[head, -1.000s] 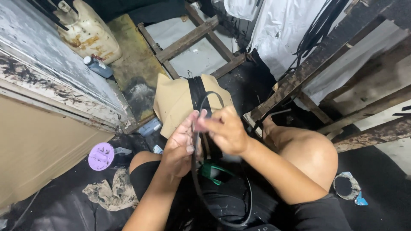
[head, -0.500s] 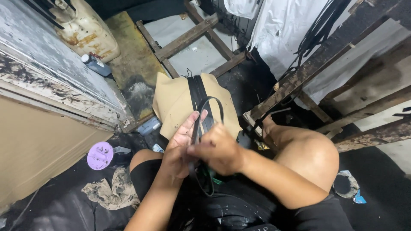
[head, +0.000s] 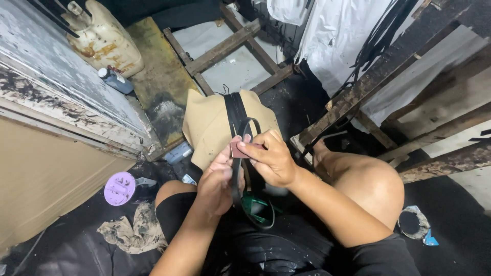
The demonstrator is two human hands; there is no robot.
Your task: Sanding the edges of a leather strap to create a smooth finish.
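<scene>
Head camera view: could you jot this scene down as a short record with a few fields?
Left hand: grip closed on a black strap
Right hand: pinches a small reddish-brown pad against the strap
Strap shape: loops above and below the hands
Behind hands: tan sheet with black strips laid on it
Floor left: purple lid, stained rag
Upper left: stained white jug

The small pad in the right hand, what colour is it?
Reddish-brown pad, pinched in the right hand; head view.

Matt black rubbery strap (head: 236, 174), smooth tan leather sheet (head: 207, 122), rough weathered wooden frame (head: 225, 46).
</scene>
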